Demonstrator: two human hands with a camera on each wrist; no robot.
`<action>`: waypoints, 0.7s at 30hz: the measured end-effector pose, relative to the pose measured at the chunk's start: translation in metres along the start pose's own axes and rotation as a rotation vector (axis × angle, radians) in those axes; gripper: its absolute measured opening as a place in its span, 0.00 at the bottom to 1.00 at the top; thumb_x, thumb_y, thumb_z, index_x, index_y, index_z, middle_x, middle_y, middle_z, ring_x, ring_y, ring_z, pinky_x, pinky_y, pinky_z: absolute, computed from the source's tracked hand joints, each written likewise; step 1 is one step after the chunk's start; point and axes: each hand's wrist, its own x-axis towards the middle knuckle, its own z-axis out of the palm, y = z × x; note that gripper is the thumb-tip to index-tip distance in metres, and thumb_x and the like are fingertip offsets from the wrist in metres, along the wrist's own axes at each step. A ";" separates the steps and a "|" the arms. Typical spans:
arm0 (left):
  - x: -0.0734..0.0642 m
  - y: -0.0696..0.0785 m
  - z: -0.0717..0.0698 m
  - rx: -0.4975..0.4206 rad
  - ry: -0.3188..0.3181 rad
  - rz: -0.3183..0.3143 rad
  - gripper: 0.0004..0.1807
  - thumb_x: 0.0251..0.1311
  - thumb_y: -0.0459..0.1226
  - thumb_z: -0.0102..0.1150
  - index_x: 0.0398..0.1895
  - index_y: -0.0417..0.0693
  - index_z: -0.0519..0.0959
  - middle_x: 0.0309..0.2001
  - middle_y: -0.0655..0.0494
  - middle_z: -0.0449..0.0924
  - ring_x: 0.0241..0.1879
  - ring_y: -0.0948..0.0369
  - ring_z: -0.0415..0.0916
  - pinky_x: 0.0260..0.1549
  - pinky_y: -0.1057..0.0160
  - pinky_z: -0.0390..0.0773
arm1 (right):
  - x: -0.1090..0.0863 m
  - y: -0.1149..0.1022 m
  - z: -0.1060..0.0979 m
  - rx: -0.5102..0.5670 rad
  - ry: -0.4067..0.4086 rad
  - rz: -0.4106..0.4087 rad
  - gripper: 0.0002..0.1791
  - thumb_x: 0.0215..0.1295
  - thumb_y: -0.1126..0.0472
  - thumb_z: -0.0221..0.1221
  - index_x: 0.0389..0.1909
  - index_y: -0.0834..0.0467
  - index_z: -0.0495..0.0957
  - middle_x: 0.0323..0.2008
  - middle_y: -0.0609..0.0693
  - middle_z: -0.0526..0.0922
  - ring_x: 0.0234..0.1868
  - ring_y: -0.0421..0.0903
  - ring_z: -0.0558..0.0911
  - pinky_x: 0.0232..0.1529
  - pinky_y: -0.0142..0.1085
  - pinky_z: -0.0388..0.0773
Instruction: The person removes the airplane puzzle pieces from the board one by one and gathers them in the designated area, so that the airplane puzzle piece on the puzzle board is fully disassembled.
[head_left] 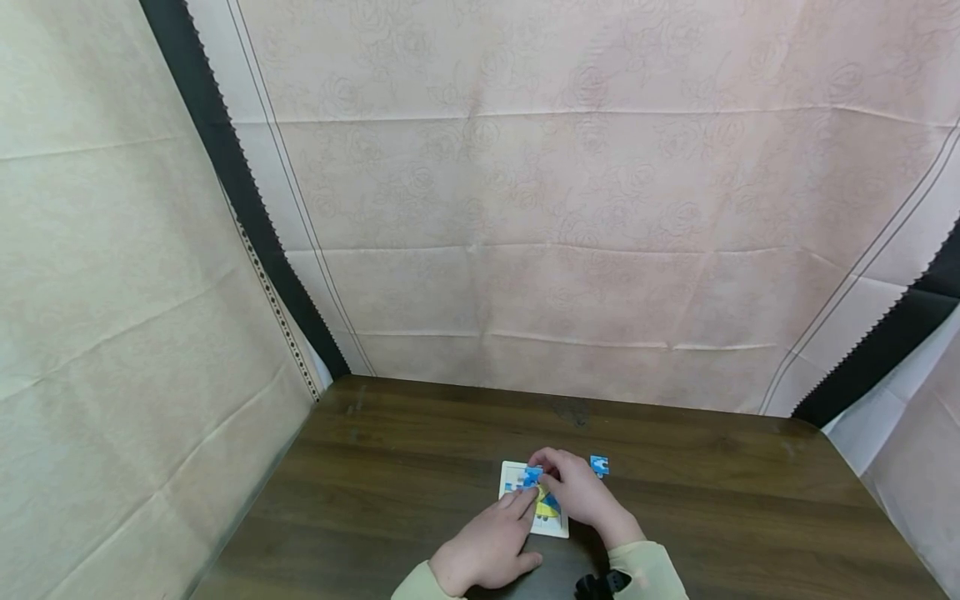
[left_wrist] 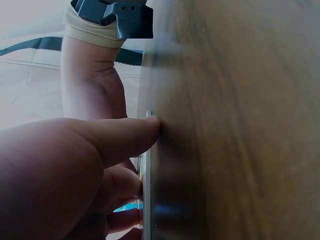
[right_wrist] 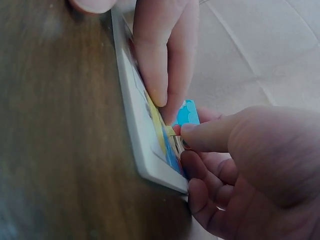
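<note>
A small jigsaw board [head_left: 557, 531] with a white border and a blue and yellow picture lies on the table. My left hand [head_left: 491, 543] lays its extended fingers on the board's near left part, its thumb apart on the table side. At the upper right of the board, my right hand [head_left: 583, 497] pinches a puzzle piece [right_wrist: 186, 114] between thumb and fingers, its light blue part tilted up from the board. Much of the picture is hidden under both hands. Just beyond the right hand lies a loose blue puzzle piece [head_left: 599, 464].
The brown wooden table [head_left: 390, 467] reaches to a pale patterned cloth [head_left: 570, 250] hanging behind it. Another pale cloth [head_left: 135, 333] hangs along the left side. A black wrist strap mount [head_left: 600, 585] sits at the right sleeve.
</note>
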 end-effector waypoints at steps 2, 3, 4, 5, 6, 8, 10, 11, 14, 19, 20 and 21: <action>-0.001 0.000 -0.001 0.005 0.001 0.001 0.41 0.76 0.57 0.59 0.81 0.41 0.67 0.83 0.52 0.59 0.81 0.58 0.56 0.74 0.61 0.65 | 0.000 0.000 0.000 -0.004 0.003 0.006 0.10 0.76 0.65 0.64 0.52 0.51 0.84 0.41 0.44 0.82 0.41 0.45 0.78 0.48 0.47 0.81; -0.001 0.000 -0.001 0.004 -0.001 0.001 0.41 0.76 0.57 0.59 0.81 0.41 0.67 0.83 0.52 0.59 0.81 0.58 0.56 0.74 0.61 0.65 | 0.000 0.001 0.000 -0.007 0.004 0.009 0.09 0.76 0.65 0.64 0.52 0.52 0.84 0.40 0.44 0.82 0.41 0.45 0.78 0.48 0.48 0.81; -0.001 0.000 -0.002 0.008 0.001 0.002 0.41 0.76 0.57 0.59 0.81 0.41 0.67 0.83 0.52 0.59 0.81 0.58 0.56 0.74 0.61 0.65 | 0.000 0.001 0.000 -0.009 0.006 0.013 0.09 0.76 0.65 0.64 0.52 0.52 0.83 0.40 0.44 0.82 0.41 0.45 0.78 0.48 0.48 0.81; -0.001 0.000 -0.002 0.012 0.004 0.004 0.41 0.76 0.57 0.59 0.81 0.41 0.67 0.83 0.52 0.59 0.80 0.58 0.56 0.73 0.61 0.65 | 0.000 0.001 0.000 -0.008 0.006 0.018 0.09 0.76 0.65 0.64 0.52 0.53 0.83 0.41 0.45 0.82 0.41 0.45 0.78 0.48 0.48 0.81; -0.001 0.000 -0.002 0.014 0.004 0.005 0.41 0.76 0.57 0.59 0.81 0.41 0.67 0.83 0.52 0.59 0.80 0.58 0.56 0.73 0.62 0.65 | 0.000 0.000 0.000 -0.010 0.009 0.019 0.08 0.76 0.65 0.64 0.52 0.53 0.83 0.41 0.45 0.82 0.41 0.45 0.78 0.48 0.48 0.81; -0.001 0.000 -0.002 0.013 0.006 0.007 0.41 0.76 0.57 0.59 0.81 0.41 0.67 0.83 0.52 0.60 0.80 0.58 0.57 0.73 0.62 0.66 | 0.000 0.000 -0.001 -0.013 0.011 0.019 0.08 0.76 0.65 0.64 0.52 0.53 0.84 0.40 0.45 0.82 0.41 0.45 0.78 0.48 0.48 0.81; -0.002 0.000 -0.003 0.011 0.010 0.010 0.41 0.76 0.56 0.60 0.81 0.41 0.66 0.82 0.51 0.60 0.80 0.58 0.57 0.73 0.61 0.66 | 0.000 -0.001 -0.002 -0.012 0.010 0.010 0.08 0.76 0.64 0.64 0.52 0.53 0.84 0.40 0.44 0.82 0.41 0.45 0.78 0.48 0.47 0.80; -0.002 0.000 -0.003 0.006 0.008 0.010 0.41 0.76 0.56 0.60 0.81 0.41 0.66 0.82 0.51 0.60 0.80 0.58 0.57 0.73 0.61 0.66 | 0.000 -0.001 -0.002 -0.010 0.009 0.007 0.08 0.76 0.64 0.64 0.52 0.52 0.84 0.40 0.44 0.82 0.40 0.45 0.78 0.48 0.47 0.80; -0.002 0.000 -0.004 -0.009 0.001 0.003 0.41 0.76 0.56 0.60 0.82 0.41 0.66 0.83 0.52 0.59 0.80 0.58 0.57 0.74 0.60 0.65 | 0.000 0.001 -0.002 -0.008 0.001 0.001 0.09 0.76 0.63 0.64 0.52 0.50 0.85 0.40 0.43 0.82 0.41 0.45 0.78 0.48 0.46 0.80; -0.001 0.000 -0.002 -0.023 -0.015 -0.010 0.42 0.76 0.57 0.60 0.82 0.41 0.65 0.83 0.53 0.58 0.81 0.59 0.55 0.75 0.60 0.64 | 0.000 0.003 -0.002 -0.001 -0.008 -0.003 0.09 0.76 0.62 0.65 0.52 0.49 0.85 0.40 0.43 0.82 0.41 0.45 0.78 0.48 0.47 0.80; -0.001 0.000 -0.002 -0.024 -0.018 -0.012 0.42 0.76 0.57 0.60 0.82 0.42 0.64 0.83 0.53 0.58 0.81 0.59 0.55 0.75 0.60 0.64 | 0.000 0.003 -0.003 0.000 -0.009 -0.004 0.09 0.76 0.62 0.65 0.52 0.49 0.85 0.40 0.43 0.82 0.41 0.45 0.78 0.48 0.47 0.80; -0.001 0.000 -0.002 -0.023 -0.020 -0.011 0.42 0.76 0.57 0.60 0.82 0.41 0.64 0.83 0.52 0.58 0.81 0.58 0.55 0.75 0.59 0.64 | 0.000 0.003 -0.003 0.002 -0.008 -0.004 0.09 0.76 0.62 0.65 0.52 0.50 0.85 0.40 0.43 0.82 0.41 0.45 0.78 0.48 0.48 0.81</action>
